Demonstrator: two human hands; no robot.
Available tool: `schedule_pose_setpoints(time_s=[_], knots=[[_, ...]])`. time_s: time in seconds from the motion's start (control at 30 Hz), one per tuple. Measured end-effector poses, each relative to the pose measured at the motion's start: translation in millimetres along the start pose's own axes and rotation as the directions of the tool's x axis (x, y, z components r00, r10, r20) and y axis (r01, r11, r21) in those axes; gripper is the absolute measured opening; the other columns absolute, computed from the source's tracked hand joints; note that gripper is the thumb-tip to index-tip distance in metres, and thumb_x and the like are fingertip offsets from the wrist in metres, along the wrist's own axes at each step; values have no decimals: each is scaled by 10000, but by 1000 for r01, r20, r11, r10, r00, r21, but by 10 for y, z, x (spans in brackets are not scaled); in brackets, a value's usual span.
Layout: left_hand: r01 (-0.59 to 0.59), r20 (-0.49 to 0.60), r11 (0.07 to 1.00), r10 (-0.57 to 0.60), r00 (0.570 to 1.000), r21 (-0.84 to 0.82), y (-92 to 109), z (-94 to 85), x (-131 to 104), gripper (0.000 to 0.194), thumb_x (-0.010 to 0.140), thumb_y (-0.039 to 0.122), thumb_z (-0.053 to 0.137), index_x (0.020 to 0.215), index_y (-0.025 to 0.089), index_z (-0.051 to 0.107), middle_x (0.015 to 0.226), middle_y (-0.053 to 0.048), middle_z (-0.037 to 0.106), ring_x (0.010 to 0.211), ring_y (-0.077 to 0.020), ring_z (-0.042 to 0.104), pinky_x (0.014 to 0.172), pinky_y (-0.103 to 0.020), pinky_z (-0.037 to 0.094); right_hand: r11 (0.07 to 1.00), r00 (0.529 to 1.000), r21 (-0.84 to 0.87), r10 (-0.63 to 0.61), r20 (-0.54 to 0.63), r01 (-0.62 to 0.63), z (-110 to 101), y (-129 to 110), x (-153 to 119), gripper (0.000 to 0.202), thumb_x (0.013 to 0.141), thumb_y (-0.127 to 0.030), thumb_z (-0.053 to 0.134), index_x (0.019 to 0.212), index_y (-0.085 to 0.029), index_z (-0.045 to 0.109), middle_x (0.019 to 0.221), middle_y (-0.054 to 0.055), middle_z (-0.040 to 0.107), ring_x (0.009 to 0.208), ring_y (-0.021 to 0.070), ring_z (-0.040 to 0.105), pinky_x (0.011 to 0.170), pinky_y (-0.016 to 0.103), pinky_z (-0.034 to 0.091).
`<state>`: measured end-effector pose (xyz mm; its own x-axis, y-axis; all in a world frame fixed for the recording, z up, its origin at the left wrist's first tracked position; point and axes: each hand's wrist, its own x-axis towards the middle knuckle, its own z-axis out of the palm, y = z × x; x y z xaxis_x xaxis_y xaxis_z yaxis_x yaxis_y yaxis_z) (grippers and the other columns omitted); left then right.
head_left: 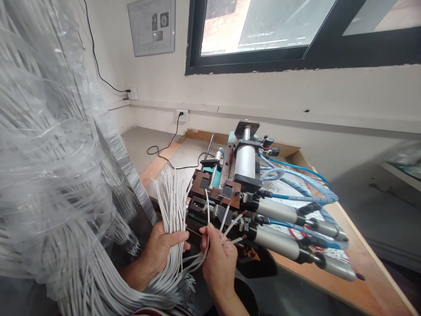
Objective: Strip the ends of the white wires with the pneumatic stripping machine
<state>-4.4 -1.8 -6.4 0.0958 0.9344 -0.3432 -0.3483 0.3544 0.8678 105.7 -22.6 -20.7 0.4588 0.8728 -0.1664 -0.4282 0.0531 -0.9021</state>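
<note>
My left hand (162,248) is wrapped round a thick bundle of white cables (173,202), their ends pointing up. My right hand (219,259), to its right, is closed on several single white cables (226,218). One cable stands upright between thumb and forefinger; the others fan out to the right, and some show reddish tips. Just beyond both hands is a pneumatic machine that looks like a wire stripper (232,191), with brown blocks at its front. The cable ends in my right hand overlap its front edge in view; whether they touch it I cannot tell.
A large plastic-wrapped mass of white cables (52,166) fills the left side. Metal air cylinders (279,241) and blue hoses (305,177) extend to the machine's right. The wooden bench (296,267) has a raised back edge. A black cord (171,142) runs to a wall socket.
</note>
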Motion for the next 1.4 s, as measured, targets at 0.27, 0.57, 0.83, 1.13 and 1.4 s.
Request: schedule_pose_setpoints(time_s=[0.27,0.57,0.83,1.13,1.4], knots=[[5,2,1000,-5,1000,-16,-1,0,-13,154,552,172,718,690,147,654,495,30,623,432,-118,577,446,-215,424,999,999,42,3,-38,-2,-3,126,68,295,701,-432,631,652,-142,649,485,-42,463,440,81,367,446,223,274],[-9,10,1000,9,1000,0,0,7,-15,116,544,162,711,650,153,666,458,32,606,411,-115,552,437,-221,411,974,981,116,192,22,-193,82,52,156,292,634,-426,668,543,-156,605,397,-64,373,385,70,281,399,218,191],[-39,33,999,38,999,18,-9,-9,2,169,515,155,718,667,127,649,487,18,601,390,-100,525,404,-214,396,964,975,154,210,66,-218,54,62,184,280,628,-408,683,557,-147,611,421,-65,370,409,65,279,406,208,207],[-47,99,998,43,994,37,-9,29,-44,89,547,123,686,634,117,665,509,4,618,442,-101,533,449,-218,405,984,948,64,143,283,-168,32,45,135,257,651,-374,703,594,-144,604,454,-60,401,429,67,317,425,205,270],[-3,116,997,13,993,-82,-41,16,-49,74,602,169,681,656,117,679,587,-24,675,531,-128,578,563,-250,451,986,973,113,95,212,-122,-17,34,23,219,692,-368,670,715,-152,641,592,-4,563,495,94,457,495,225,397]])
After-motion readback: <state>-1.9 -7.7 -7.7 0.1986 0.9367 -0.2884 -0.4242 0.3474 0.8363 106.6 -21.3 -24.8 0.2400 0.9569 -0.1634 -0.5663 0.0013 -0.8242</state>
